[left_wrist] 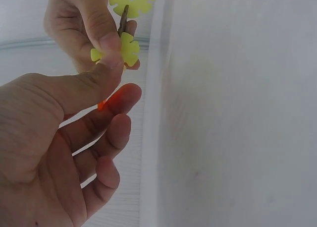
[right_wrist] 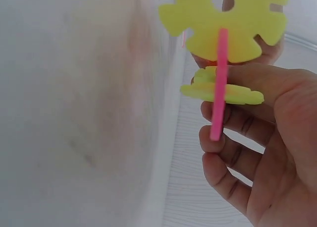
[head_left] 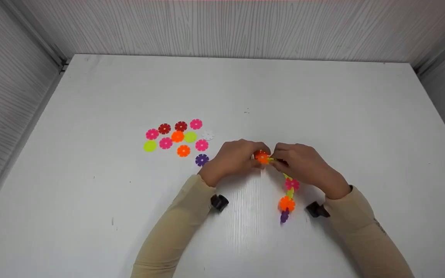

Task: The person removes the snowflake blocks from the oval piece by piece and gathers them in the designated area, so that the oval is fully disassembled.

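Observation:
Both hands meet over the middle of the table. My left hand (head_left: 240,156) pinches an orange notched flower disc (head_left: 262,157) between thumb and index finger. Facing it, my right hand (head_left: 301,160) pinches a yellow flower disc (left_wrist: 130,51) at one end of a chain of interlocked discs. Below the right hand the chain shows a pink disc (head_left: 292,184), an orange link (head_left: 287,204) and a purple disc (head_left: 284,216) at its lower end. The right wrist view has a pink disc (right_wrist: 218,113) edge-on, slotted into a larger-looking yellow one (right_wrist: 188,14). Fingers hide where the held discs meet.
Left of the hands lie several loose flower discs, among them a dark red one (head_left: 164,128), a yellow one (head_left: 150,146), a white one (head_left: 208,135) and a purple one (head_left: 202,160) beside the left wrist. The white table (head_left: 91,216) meets panelled walls at the back and sides.

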A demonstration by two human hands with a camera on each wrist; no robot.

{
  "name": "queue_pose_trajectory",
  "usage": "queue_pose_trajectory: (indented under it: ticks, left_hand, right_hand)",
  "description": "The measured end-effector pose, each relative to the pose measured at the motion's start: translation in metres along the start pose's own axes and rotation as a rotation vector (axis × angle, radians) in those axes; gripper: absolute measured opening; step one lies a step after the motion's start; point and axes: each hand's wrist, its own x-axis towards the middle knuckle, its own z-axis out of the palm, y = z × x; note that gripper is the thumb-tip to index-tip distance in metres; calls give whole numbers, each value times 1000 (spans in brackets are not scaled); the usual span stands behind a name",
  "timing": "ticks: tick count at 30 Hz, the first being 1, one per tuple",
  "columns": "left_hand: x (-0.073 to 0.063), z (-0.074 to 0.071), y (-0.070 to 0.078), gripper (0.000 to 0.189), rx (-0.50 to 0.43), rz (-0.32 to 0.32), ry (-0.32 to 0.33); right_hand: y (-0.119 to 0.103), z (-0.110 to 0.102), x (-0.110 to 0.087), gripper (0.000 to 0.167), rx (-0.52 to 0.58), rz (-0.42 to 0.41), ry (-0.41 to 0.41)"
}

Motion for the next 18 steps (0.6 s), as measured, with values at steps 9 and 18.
queue_pose_trajectory:
  ticks: [9, 18]
  left_hand:
    - [2, -2, 2, 34, 21, 5, 86]
    - [-5, -21, -19, 37, -27, -77, 167]
  right_hand:
    - [1, -2, 2, 9, -24, 25, 33]
    - [8, -4, -1, 22, -18, 42, 23]
